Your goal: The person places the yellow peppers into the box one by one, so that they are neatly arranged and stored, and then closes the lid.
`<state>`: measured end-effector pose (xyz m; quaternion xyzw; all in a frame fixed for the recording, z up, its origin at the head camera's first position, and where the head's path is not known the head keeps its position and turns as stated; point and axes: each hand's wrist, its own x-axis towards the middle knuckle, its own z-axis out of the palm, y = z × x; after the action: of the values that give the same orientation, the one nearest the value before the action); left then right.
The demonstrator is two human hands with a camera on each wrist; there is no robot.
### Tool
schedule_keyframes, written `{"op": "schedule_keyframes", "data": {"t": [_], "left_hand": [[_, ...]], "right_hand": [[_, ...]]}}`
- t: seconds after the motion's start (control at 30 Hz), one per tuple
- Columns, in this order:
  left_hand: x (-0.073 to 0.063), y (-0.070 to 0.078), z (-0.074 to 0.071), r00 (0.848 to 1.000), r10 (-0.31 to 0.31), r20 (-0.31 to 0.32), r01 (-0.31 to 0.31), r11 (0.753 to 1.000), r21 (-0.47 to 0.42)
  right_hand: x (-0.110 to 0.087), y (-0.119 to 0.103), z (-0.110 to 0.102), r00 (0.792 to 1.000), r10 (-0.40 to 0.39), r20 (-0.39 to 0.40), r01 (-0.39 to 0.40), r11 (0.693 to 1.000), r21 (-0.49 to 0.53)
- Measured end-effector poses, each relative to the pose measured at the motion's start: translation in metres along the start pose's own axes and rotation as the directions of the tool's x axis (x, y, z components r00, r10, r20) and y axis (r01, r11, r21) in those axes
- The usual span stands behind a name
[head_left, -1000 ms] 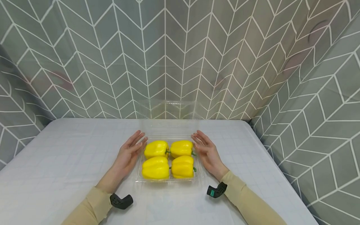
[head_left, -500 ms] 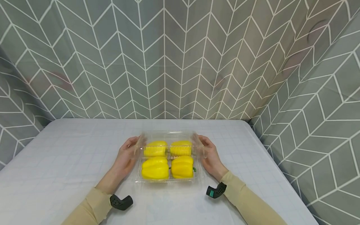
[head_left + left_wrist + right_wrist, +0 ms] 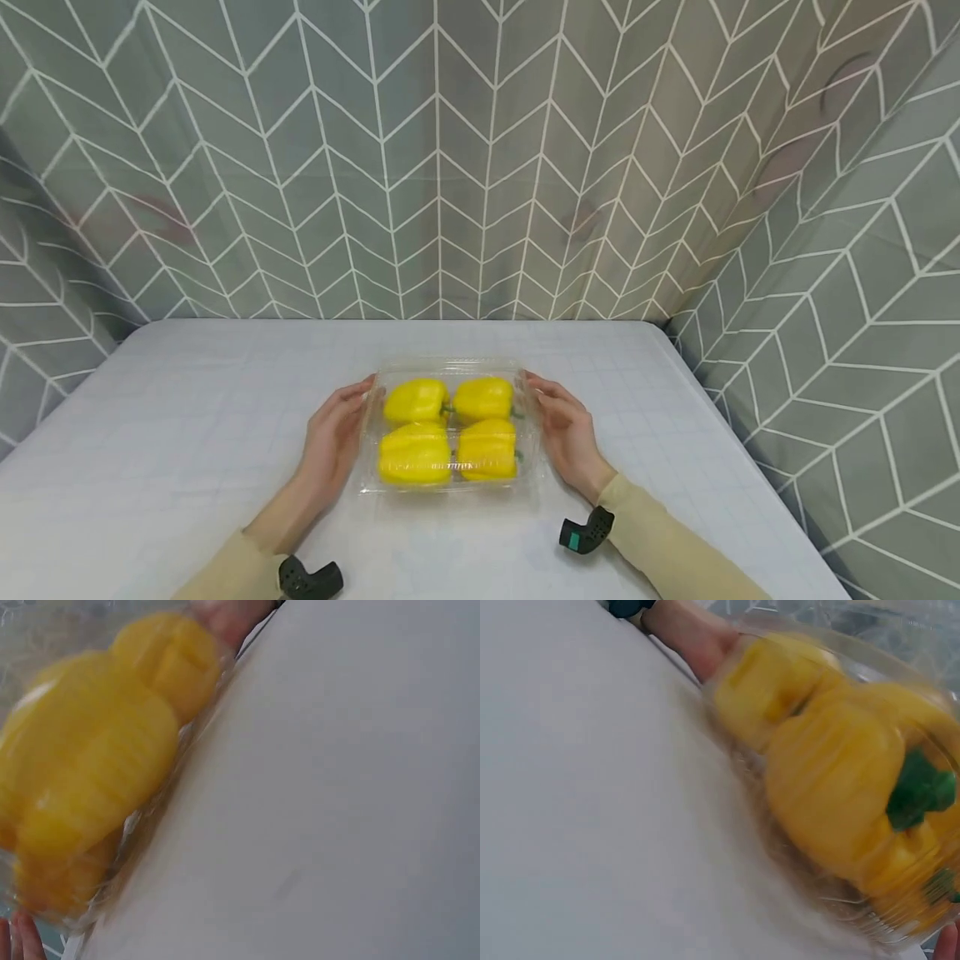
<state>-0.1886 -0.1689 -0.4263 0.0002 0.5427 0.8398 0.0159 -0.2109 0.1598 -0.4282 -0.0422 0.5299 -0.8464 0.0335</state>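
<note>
A clear plastic clamshell box [image 3: 450, 488] sits on the table with its lid lowered over several yellow bell peppers [image 3: 415, 454]. Green stems show on some peppers, one stem [image 3: 919, 791] plainly in the right wrist view. My left hand [image 3: 330, 437] lies along the box's left side, and its fingertips [image 3: 28, 939] reach to the far left corner. Along the opposite side rests my right hand [image 3: 568, 433], fingers extended toward the far right corner. Thumbs are mostly out of sight beside the clear walls. Neither hand curls around the box.
A white cloth covers the table [image 3: 225, 375]. Behind it hangs a grey curtain [image 3: 465, 167] with a white chevron pattern, which continues along the right side. Black wrist cameras [image 3: 311, 579] stick out inward from both sleeves.
The lid, upright behind the box at first, has swung forward and down over the peppers. Both hands have then slid slightly toward me along the sides.
</note>
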Motion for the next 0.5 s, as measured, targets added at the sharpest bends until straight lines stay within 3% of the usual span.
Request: {"op": "schedule_keyframes", "data": {"t": [0.17, 0.4, 0.5], "left_hand": [[-0.025, -0.002, 0.003, 0.999, 0.036, -0.015, -0.033, 0.989, 0.142], [-0.053, -0.005, 0.005, 0.995, 0.099, 0.013, -0.100, 0.983, 0.152], [-0.063, -0.007, 0.005, 0.992, 0.121, 0.044, -0.126, 0.980, 0.151]], "right_hand": [[-0.018, -0.002, -0.001, 0.999, -0.016, 0.036, 0.020, 0.993, -0.119], [-0.049, -0.007, -0.007, 0.989, 0.002, 0.146, 0.044, 0.951, -0.305], [-0.059, -0.009, -0.010, 0.981, 0.014, 0.192, 0.051, 0.943, -0.330]]}}
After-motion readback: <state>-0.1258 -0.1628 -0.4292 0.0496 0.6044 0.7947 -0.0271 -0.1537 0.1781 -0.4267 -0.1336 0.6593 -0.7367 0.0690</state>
